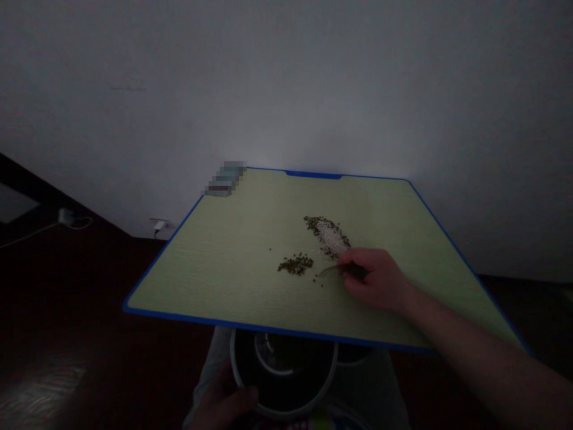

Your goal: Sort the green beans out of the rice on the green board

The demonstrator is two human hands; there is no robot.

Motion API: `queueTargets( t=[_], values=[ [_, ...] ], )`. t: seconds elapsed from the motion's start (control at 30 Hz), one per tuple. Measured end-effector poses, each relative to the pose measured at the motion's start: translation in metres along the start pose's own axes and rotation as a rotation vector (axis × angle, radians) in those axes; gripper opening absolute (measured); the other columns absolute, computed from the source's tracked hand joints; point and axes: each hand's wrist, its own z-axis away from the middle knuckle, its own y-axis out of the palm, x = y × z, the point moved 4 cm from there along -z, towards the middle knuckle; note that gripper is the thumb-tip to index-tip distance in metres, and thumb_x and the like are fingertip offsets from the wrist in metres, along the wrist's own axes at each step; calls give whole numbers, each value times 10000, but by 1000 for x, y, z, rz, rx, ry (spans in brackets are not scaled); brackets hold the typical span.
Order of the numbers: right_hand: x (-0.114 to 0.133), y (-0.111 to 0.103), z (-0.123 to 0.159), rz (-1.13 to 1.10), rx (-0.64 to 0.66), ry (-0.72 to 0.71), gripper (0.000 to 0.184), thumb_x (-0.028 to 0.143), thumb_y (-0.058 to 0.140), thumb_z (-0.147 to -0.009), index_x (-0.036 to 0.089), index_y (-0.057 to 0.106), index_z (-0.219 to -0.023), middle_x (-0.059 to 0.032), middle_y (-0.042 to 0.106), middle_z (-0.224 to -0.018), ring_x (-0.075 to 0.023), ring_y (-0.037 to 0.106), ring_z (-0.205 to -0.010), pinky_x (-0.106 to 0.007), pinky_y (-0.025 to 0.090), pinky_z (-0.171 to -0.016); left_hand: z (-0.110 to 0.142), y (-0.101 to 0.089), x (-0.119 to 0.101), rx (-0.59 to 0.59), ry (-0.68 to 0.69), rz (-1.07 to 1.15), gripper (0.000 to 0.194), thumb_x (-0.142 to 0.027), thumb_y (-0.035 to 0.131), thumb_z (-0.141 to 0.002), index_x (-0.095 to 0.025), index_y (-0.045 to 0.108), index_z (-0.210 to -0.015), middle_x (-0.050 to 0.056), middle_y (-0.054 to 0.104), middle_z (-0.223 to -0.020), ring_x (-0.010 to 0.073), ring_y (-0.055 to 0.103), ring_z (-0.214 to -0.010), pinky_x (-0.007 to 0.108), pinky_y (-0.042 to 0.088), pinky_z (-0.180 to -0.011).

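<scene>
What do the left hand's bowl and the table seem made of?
Bowl: probably metal, smooth and shiny, from bright curved reflections inside; dimness leaves it open.
Table: perhaps laminate, its flat pale top faintly glossy; blue edging likely plastic, evenly coloured.

Grain-strewn tabletop (pixel 201 269)

On my feed it's pale green, edged in blue. I see a larger white-and-dark heap (pixel 331 235) near the middle, a smaller, darker heap (pixel 296 264) closer to the front, stray grains (pixel 322 285) beside it, and a pixelated object (pixel 225 179) at the far left corner.
</scene>
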Motion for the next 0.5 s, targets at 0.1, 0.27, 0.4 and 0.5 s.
queueTargets(
  t=[0.1,0.27,0.4,0.5],
  values=[
    [-1,2,0,-4,11,24,181,125,500,-647,187,628,-759,-6,647,-661,-130,573,-567,-235,419,-544,0,1,0,-2,-7,19,964,-68,824,-537,-185,419,-1404,169,769,-1068,380,696,-994,455,553,-877],
    [-5,4,0,25,16,65,192,122,510,-643,189,641,-766,-1,648,-660,-133,571,-570,-244,419,-551,0,4,-1,45,-15,19,993,-90,815,-560,-202,360,-1435,159,764,-1089,376,674,-1045,453,543,-891],
    [-8,2,2,36,-27,106,201,130,516,-655,180,655,-791,-7,652,-663,-139,580,-577,-251,427,-560,-1,2,-1,54,-26,30,968,-80,800,-576,-218,369,-1431,144,760,-1107,378,658,-1075,451,535,-909],
    [-7,3,1,27,-12,91,194,126,511,-653,174,653,-777,-10,651,-664,-137,577,-573,-249,424,-556,-2,-3,0,19,-22,-11,945,-80,809,-573,-201,394,-1413,153,762,-1098,383,669,-1053,456,545,-897]
  ],
)
